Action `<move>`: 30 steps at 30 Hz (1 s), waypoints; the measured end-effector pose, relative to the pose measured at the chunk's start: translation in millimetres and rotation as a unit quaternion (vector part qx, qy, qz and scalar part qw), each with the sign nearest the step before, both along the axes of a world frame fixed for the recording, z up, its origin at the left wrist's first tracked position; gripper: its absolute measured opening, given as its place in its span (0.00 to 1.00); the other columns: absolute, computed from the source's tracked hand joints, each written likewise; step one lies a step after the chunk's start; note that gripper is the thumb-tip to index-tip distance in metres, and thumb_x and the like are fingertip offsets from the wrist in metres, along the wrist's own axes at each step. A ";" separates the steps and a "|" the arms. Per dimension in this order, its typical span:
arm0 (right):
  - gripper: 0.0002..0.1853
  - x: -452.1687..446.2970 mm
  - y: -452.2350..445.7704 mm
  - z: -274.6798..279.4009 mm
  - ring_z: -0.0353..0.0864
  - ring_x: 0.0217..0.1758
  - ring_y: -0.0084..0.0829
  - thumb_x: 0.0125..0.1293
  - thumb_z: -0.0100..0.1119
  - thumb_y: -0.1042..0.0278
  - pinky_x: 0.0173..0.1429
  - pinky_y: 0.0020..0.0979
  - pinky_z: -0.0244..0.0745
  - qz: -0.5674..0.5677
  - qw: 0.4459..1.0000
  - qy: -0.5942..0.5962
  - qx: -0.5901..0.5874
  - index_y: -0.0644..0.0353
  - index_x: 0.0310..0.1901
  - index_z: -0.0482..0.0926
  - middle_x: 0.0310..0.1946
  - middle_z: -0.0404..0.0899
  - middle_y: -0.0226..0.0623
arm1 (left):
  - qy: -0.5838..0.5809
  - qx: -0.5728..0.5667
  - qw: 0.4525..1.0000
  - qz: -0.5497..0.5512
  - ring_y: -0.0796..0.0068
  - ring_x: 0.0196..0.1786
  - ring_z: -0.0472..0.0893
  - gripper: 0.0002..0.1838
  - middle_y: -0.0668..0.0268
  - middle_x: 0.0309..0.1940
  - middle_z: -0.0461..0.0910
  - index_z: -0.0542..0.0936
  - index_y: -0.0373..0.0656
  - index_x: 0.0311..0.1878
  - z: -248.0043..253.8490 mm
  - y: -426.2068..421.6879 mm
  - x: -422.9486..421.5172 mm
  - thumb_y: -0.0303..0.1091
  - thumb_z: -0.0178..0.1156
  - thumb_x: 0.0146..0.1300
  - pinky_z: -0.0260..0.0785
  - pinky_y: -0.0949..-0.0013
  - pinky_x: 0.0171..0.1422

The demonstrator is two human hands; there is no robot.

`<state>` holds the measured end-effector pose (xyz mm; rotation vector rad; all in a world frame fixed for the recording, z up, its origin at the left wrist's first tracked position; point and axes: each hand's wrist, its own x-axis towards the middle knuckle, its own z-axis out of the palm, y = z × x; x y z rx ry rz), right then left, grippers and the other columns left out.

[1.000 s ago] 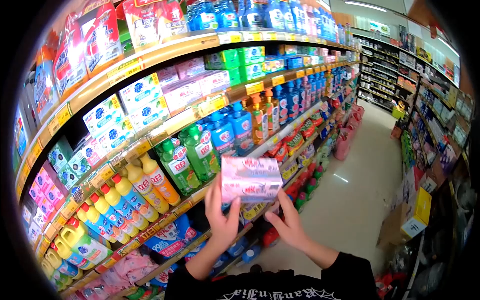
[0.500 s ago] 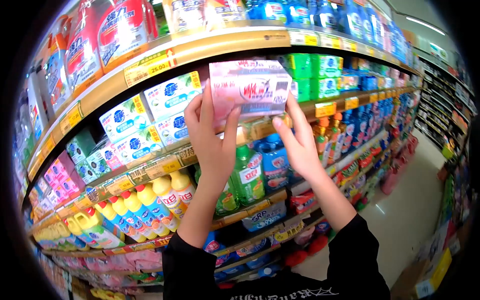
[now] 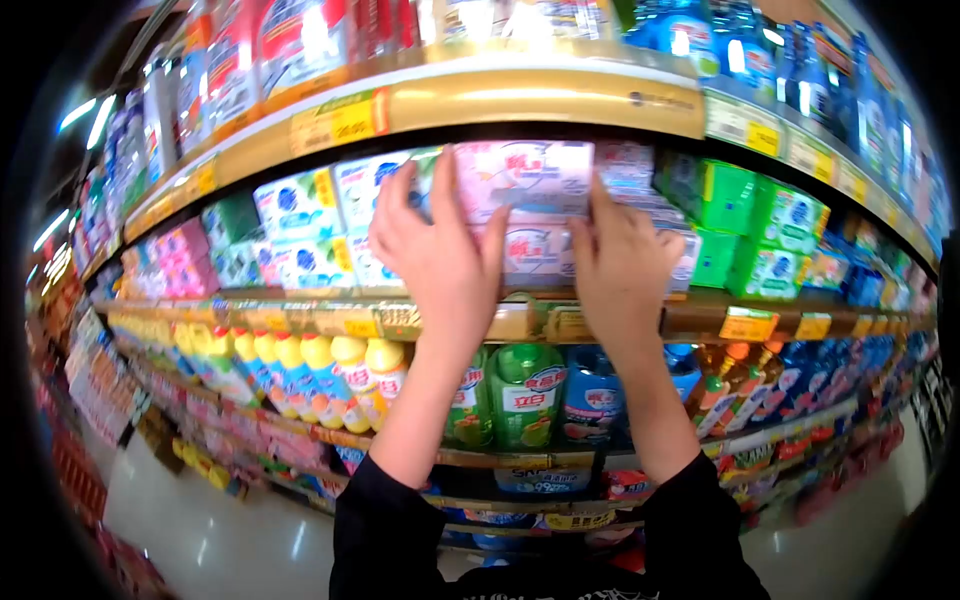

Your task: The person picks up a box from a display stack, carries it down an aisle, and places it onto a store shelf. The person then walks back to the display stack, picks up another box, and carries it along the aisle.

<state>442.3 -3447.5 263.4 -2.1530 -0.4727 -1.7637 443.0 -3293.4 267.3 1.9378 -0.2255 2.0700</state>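
Observation:
A pink-and-white soap pack (image 3: 530, 172) is held between my two hands on the middle shelf, and it sits on a second, similar pink pack (image 3: 538, 248). My left hand (image 3: 435, 250) is closed around its left side, the index finger reaching up its edge and the thumb at the lower front. Along the right side, my right hand (image 3: 630, 260) presses with its fingers, thumb low near the seam between the two packs. More pale packs (image 3: 660, 210) are stacked just right of my right hand, partly hidden by it.
White-and-blue boxes (image 3: 305, 235) stand to the left and green packs (image 3: 780, 230) to the right. The gold upper shelf edge (image 3: 480, 105) runs above my hands. Green dish-soap bottles (image 3: 528, 400) and yellow-capped bottles (image 3: 318, 380) stand on the shelf below.
The pink soap pack has gone from being held up and tilted in front of the shelf to resting level on the similar pack. My view has turned left, facing the shelf more squarely.

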 end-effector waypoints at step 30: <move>0.08 -204.8 301.3 -135.0 0.74 0.42 0.39 0.57 0.57 0.70 0.53 0.38 0.63 0.696 0.679 0.230 -0.042 0.61 0.38 0.80 0.36 0.80 0.38 | 0.368 -0.225 0.821 0.373 0.56 0.66 0.63 0.15 0.64 0.54 0.73 0.81 0.55 0.45 -253.3 268.5 -441.0 0.38 0.66 0.52 0.45 0.46 0.71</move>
